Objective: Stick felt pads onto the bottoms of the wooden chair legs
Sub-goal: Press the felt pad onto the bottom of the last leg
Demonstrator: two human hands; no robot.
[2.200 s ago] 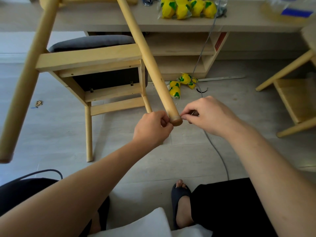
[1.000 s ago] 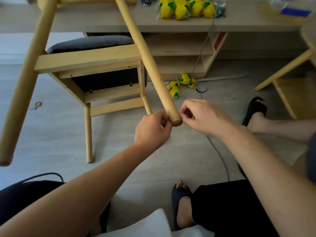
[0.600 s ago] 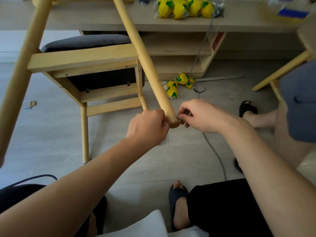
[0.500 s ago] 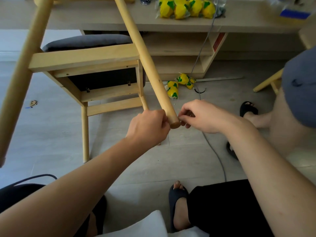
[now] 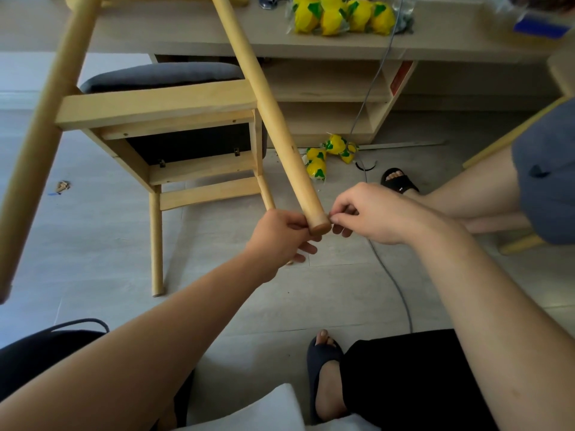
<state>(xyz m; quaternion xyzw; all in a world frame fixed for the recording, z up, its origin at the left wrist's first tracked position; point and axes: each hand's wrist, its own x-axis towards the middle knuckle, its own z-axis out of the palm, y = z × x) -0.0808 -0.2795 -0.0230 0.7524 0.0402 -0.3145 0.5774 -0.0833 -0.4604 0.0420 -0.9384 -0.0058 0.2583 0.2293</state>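
Pale wood fills the upper left: the chair [image 5: 155,102] lies tipped so that its legs point back toward the wearer. The nearest chair leg [image 5: 273,119] runs down from the top edge to the middle of the view. Its end is capped by a darker brown disc, the felt pad [image 5: 320,228], sitting flush on the bottom of the leg.

The left hand [image 5: 277,237] grips the leg just behind that end, thumb on top and fingers curled underneath. The right hand [image 5: 373,213] comes in from the other side, thumb and forefinger pinching the pad's right edge (whether anything else lies between them is too small to tell). Its other fingers are curled loosely below.

A second leg [image 5: 40,144] crosses the left side, close and blurred. The chair's grey cushion [image 5: 161,74] faces a desk [image 5: 186,29], which carries yellow packets [image 5: 339,14]. More packets [image 5: 326,154] lie on the floor [image 5: 93,244] at its foot. A grey cable [image 5: 392,284] trails across the floor under the right wrist. Another person's black sandal [image 5: 399,183] shows beyond the right hand. The wearer's own dark sandal [image 5: 323,359] is at the bottom.
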